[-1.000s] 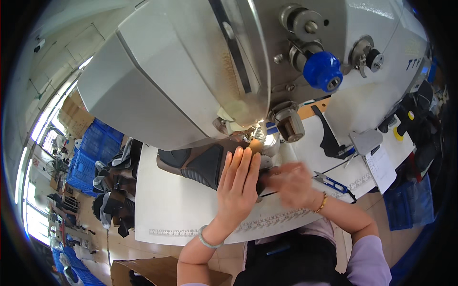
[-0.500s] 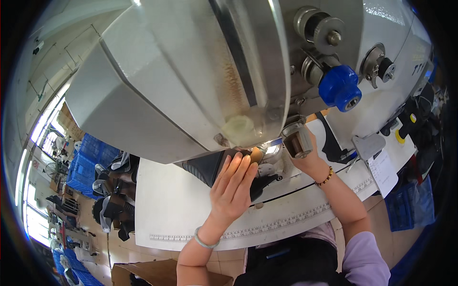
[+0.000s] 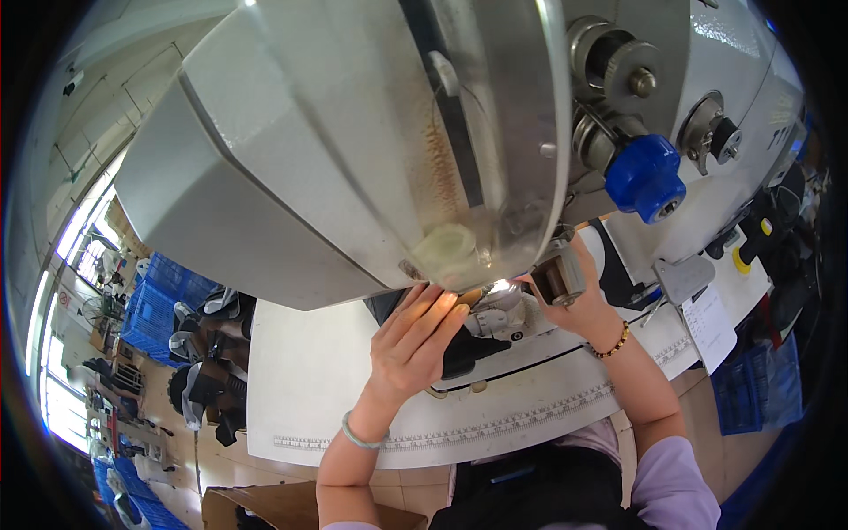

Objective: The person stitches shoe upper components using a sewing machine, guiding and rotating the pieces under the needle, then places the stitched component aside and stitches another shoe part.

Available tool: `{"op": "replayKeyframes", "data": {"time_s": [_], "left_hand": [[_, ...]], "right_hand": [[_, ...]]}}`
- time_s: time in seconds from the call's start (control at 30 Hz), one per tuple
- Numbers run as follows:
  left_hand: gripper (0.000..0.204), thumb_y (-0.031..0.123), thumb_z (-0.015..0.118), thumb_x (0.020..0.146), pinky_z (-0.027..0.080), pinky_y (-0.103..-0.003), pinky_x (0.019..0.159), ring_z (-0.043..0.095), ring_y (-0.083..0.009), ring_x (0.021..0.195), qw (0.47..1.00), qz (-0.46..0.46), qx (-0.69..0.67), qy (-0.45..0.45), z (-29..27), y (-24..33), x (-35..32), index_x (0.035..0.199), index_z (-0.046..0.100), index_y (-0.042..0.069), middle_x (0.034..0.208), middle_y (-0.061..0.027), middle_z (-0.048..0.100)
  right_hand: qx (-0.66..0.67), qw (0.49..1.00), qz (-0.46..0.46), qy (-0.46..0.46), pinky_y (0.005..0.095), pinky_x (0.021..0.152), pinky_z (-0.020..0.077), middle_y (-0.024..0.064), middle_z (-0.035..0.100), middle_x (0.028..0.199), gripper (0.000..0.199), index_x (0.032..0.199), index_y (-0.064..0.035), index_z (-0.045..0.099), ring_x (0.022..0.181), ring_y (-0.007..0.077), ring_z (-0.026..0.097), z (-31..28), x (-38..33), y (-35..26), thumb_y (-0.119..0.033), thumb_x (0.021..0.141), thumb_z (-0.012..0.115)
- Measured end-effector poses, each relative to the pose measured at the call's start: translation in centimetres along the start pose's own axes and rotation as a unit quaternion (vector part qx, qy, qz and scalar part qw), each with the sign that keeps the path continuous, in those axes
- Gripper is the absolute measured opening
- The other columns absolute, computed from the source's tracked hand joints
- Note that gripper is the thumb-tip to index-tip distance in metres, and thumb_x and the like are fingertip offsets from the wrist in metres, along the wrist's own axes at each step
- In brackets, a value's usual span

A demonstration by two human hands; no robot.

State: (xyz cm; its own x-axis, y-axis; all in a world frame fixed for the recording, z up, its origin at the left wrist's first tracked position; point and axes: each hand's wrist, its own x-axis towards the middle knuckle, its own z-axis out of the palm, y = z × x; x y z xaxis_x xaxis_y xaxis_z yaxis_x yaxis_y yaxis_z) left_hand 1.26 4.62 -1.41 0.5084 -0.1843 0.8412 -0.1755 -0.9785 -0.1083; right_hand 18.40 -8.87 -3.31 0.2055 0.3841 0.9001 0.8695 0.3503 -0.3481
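A large grey sewing machine [image 3: 353,168] fills the upper view. Below its head my left hand [image 3: 408,343], a pale bangle at its wrist, rests with fingers stretched out against a black piece of shoe-like material [image 3: 473,352]. The piece is partly hidden by that hand and the machine head. A sliver of tan shows at the fingertips, by the small lit metal parts [image 3: 499,314]. On the other side of those parts is my right hand [image 3: 579,305], wearing a beaded bracelet. A metal cylinder fitting covers part of it, and its fingers are mostly hidden.
The white table [image 3: 309,380] has a ruler strip [image 3: 495,433] along its front edge. A blue knob [image 3: 645,177] juts from the machine. Written paper [image 3: 707,327] hangs at the right. Blue crates [image 3: 163,305] and dark shoe parts [image 3: 216,380] stand at the left.
My left hand has shifted slightly left, and the black piece has turned, its ribbed part no longer showing. My right hand has moved a little right and down in view. The view has shifted slightly.
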Motion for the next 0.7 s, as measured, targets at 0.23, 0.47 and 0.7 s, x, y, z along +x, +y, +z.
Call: {"op": "replayKeyframes", "data": {"time_s": [0.23,0.47,0.7], "left_hand": [[0.029,-0.004,0.063,0.064,0.055,-0.037,0.075,0.063,-0.0274,0.087,0.998,0.033,-0.051,0.017,0.2,-1.6,0.1,0.092,0.065,0.003,0.096,-0.0099,0.063],[0.031,-0.004,0.063,0.061,0.055,-0.033,0.070,0.063,-0.0262,0.084,0.999,0.021,-0.036,0.022,0.1,-2.0,0.2,0.091,0.065,0.004,0.095,-0.0086,0.064],[0.032,-0.007,0.062,0.061,0.055,-0.030,0.068,0.063,-0.0245,0.082,0.999,-0.008,-0.041,0.015,0.2,-2.0,0.0,0.091,0.066,0.004,0.096,-0.0065,0.065]], "right_hand": [[-0.090,0.993,-0.077,-0.008,0.0304,0.066,0.0433,0.0020,0.060,0.095,0.023,0.082,-0.0087,0.064,0.079,0.0218,0.053,-0.4,0.3,-0.4,0.007,0.065,0.059],[-0.090,0.994,-0.057,0.002,0.0305,0.065,0.0438,0.0041,0.059,0.093,0.021,0.080,-0.0062,0.062,0.080,0.0232,0.052,-0.1,0.4,-0.7,0.007,0.065,0.058],[-0.121,0.991,-0.054,0.005,0.0313,0.064,0.0449,0.0048,0.058,0.091,0.022,0.078,-0.0054,0.059,0.079,0.0239,0.052,0.1,0.4,-0.7,0.007,0.060,0.059]]}}
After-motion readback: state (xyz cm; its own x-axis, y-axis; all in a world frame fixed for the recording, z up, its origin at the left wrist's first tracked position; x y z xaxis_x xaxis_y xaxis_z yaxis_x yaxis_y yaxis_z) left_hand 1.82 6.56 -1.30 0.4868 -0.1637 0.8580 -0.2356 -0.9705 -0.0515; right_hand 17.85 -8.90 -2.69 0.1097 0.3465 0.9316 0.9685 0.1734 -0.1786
